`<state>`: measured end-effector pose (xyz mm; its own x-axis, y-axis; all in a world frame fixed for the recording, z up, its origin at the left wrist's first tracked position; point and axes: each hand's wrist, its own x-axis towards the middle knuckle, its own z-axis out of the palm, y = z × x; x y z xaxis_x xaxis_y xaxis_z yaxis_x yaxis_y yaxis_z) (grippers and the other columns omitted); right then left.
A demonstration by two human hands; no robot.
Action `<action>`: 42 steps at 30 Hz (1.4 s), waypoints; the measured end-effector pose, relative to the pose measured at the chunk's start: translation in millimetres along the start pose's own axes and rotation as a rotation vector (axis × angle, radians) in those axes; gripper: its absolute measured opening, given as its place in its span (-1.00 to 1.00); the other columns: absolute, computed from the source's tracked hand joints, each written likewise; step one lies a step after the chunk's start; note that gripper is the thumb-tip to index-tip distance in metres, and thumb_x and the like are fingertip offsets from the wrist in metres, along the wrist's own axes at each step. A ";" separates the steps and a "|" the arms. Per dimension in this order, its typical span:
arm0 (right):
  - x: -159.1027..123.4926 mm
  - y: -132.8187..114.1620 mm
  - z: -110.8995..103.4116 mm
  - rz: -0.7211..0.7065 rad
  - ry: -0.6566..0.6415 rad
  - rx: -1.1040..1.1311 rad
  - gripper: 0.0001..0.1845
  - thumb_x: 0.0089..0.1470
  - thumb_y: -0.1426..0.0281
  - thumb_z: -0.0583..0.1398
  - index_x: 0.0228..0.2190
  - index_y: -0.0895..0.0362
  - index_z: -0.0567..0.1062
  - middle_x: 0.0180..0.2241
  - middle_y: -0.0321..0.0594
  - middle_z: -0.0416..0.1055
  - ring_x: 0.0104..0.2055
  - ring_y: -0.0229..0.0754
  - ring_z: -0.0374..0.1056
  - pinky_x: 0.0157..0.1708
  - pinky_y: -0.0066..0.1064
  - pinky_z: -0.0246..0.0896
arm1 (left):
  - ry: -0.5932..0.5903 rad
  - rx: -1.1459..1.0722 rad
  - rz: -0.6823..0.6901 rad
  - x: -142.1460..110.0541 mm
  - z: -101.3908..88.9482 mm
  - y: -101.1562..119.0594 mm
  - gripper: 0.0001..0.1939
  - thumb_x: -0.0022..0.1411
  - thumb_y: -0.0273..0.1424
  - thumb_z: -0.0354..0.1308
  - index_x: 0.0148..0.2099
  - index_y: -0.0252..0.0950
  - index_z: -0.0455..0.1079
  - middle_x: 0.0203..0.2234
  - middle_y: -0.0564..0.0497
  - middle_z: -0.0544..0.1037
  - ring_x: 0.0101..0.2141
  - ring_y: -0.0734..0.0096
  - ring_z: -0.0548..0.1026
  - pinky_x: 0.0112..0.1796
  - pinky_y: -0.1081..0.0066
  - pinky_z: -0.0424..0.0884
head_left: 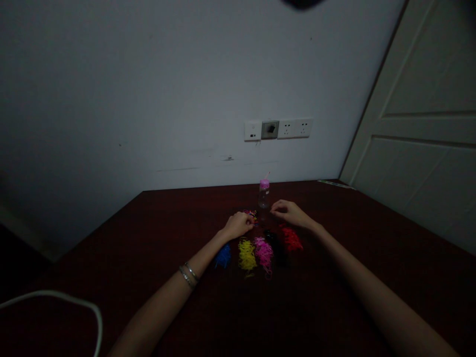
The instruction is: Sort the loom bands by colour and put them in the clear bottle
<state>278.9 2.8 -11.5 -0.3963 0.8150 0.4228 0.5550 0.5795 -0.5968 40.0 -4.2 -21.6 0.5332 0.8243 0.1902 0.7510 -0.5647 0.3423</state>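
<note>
**Dim room, dark red-brown tabletop, small coloured bands in heaps**

In the head view, the tabletop runs back to a pale wall with faint scuffs and dark marks low on it. A row of fittings is set in the wall: a white outlet plate at left, a grey-framed switch plate beside it, then white socket plates at right. A white panelled door slants up on the right, and a thin patterned strip lies at the table's far right edge. A white cable curves through the near left.

Toward the middle of the table lie a blue heap, a yellow heap, a pink heap, a black heap and a red heap, from left to right. Beyond them stands a clear bottle with a pink top, a thin stick rising from it.

The left hand, two silvery bracelets on its forearm, bends its fingers at a mixed-colour heap; whether they grip a band cannot be told. The right hand is just right of the bottle, thumb and forefinger curving toward each other; whether they meet or hold anything is unclear.
</note>
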 end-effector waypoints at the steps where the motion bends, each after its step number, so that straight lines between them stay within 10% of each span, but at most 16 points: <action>1: 0.0 -0.4 0.2 -0.003 -0.003 0.001 -0.83 -0.06 0.38 0.13 -0.44 0.18 0.50 -0.33 -0.16 0.40 -0.28 -0.19 0.33 -0.21 -0.33 0.23 | 0.001 0.000 -0.001 0.3 0.4 0.0 -0.81 0.06 -0.34 0.04 -0.33 -0.20 0.47 -0.45 0.05 0.51 -0.42 0.39 0.42 -0.46 0.51 0.19; 15: 2.3 1.0 1.6 -0.028 -0.016 -0.010 -0.84 -0.07 0.40 0.13 -0.44 0.18 0.50 -0.33 -0.16 0.41 -0.28 -0.19 0.33 -0.22 -0.36 0.22 | 0.030 -0.077 -0.060 1.8 -6.0 0.7 -0.79 0.01 -0.40 0.03 -0.36 -0.31 0.48 -0.46 0.00 0.52 -0.45 0.45 0.41 -0.43 0.55 0.24; 21: 2.8 -2.9 4.5 -0.026 -0.040 -0.017 -0.83 -0.06 0.38 0.12 -0.46 0.18 0.50 -0.36 -0.17 0.41 -0.29 -0.19 0.33 -0.22 -0.36 0.21 | 0.080 -0.280 0.012 -5.4 -37.7 -6.1 -0.76 -0.01 -0.43 0.02 -0.37 -0.43 0.48 -0.51 -0.03 0.51 -0.49 0.50 0.38 -0.44 0.56 0.24; 29: 2.7 -0.9 9.8 -0.025 -0.068 -0.022 -0.83 -0.07 0.39 0.12 -0.45 0.18 0.50 -0.36 -0.17 0.42 -0.30 -0.18 0.34 -0.25 -0.36 0.22 | -0.149 -0.439 -0.078 -53.8 -74.8 -48.2 -0.79 -0.09 -0.47 0.05 -0.40 -0.44 0.47 -0.58 0.01 0.46 -0.55 0.56 0.31 -0.50 0.57 0.18; 42: 3.6 -5.3 20.3 -0.063 -0.135 -0.085 -0.85 -0.06 0.41 0.12 -0.46 0.16 0.49 -0.34 -0.17 0.44 -0.27 -0.19 0.33 -0.21 -0.38 0.20 | -0.253 -0.513 -0.126 -75.1 -54.4 -60.4 -0.79 -0.10 -0.41 0.11 -0.40 -0.44 0.46 -0.60 0.04 0.43 -0.55 0.56 0.29 -0.49 0.57 0.17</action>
<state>259.6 2.7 -20.7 -0.5239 0.7726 0.3587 0.5837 0.6323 -0.5094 -66.6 -29.9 -6.5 0.5759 0.8131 -0.0850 0.5638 -0.3197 0.7615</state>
